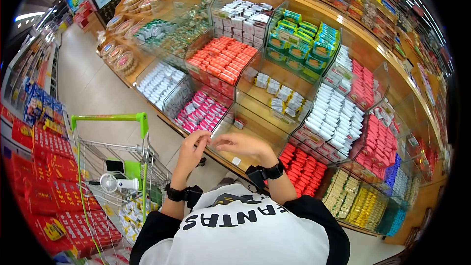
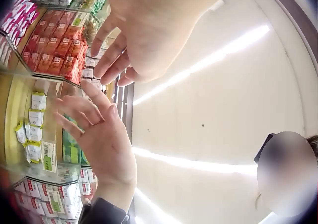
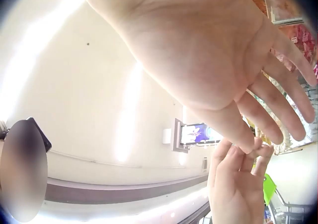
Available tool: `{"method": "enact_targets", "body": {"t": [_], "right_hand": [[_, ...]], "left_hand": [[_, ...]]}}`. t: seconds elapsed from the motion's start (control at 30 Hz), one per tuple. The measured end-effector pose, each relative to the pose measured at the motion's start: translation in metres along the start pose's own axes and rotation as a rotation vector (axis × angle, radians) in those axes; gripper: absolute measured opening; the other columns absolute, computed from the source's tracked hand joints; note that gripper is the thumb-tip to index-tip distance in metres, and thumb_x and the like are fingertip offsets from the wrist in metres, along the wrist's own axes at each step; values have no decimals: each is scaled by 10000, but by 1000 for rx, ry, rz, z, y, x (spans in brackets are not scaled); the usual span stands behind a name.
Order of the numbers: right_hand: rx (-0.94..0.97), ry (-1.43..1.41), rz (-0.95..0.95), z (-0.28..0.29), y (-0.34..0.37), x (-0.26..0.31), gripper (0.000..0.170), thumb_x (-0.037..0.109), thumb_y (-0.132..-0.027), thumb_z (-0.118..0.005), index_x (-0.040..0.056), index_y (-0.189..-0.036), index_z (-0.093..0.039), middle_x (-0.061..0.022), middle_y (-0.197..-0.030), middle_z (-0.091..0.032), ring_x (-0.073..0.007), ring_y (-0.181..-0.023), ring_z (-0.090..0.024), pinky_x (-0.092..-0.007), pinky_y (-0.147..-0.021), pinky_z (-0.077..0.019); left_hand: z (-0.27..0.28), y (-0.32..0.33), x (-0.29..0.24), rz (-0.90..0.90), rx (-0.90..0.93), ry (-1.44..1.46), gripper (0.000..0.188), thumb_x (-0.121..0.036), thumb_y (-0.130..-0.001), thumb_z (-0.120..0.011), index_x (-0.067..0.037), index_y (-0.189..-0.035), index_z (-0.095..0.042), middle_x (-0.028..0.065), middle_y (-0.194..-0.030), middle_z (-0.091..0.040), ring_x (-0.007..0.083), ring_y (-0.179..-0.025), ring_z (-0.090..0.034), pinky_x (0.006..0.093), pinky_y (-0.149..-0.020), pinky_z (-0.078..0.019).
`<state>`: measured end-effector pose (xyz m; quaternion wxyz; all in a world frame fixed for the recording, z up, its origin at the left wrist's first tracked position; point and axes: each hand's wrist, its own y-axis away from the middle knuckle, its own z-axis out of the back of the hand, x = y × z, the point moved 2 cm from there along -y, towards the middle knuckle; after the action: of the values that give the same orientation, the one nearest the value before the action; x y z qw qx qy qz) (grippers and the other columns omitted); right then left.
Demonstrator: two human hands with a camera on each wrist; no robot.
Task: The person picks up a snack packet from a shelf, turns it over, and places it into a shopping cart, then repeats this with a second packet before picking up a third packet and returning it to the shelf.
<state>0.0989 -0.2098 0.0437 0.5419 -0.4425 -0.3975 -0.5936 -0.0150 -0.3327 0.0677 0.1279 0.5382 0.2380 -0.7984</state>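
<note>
In the head view, my left hand (image 1: pixel 191 151) and right hand (image 1: pixel 245 145) are held up in front of my chest, fingertips close to each other. Neither holds anything. The right wrist view shows the right palm (image 3: pixel 198 50) with loosely spread fingers (image 3: pixel 288 100), its thumb overlapping the left fingertips. Loosely bent fingers (image 2: pixel 112 63) of the left hand face the right in the left wrist view. Beyond the hands lie a bin of pink-wrapped snacks (image 1: pixel 202 112) and a wooden bin floor (image 1: pixel 260 122); small white-and-yellow packets (image 1: pixel 279 91) sit in the bin behind.
A shopping cart (image 1: pixel 109 118) with a green handle stands at left, carrying a white handheld fan (image 1: pixel 109 182). Clear dividers separate bins of orange packets (image 1: pixel 223 59), green packs (image 1: pixel 301 39), white packets (image 1: pixel 333 115) and red packets (image 1: pixel 300 172). Red boxes (image 1: pixel 59 191) are stacked at far left.
</note>
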Motion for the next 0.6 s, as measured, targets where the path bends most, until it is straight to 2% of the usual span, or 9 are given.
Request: {"method": "enact_targets", "body": {"t": [0.3, 0.6], "right_hand": [[-63, 145, -79, 25, 9, 13, 283, 262, -826, -470, 29, -970, -539, -118, -877, -592, -211, -800, -557, -306, -719, -422], [-297, 179, -226, 50, 43, 6, 277, 249, -809, -481, 29, -967, -543, -128, -879, -588, -237, -815, -555, -310, -732, -422]], "left_hand": [[-16, -38, 11, -68, 155, 51, 143, -13, -794, -452, 2, -902, -544, 81, -754, -578, 149, -704, -563, 245, -654, -438], [-50, -71, 4, -42, 351, 117, 147, -15, -789, -451, -3, -903, -542, 85, -747, -567, 153, -699, -557, 246, -639, -430]]}}
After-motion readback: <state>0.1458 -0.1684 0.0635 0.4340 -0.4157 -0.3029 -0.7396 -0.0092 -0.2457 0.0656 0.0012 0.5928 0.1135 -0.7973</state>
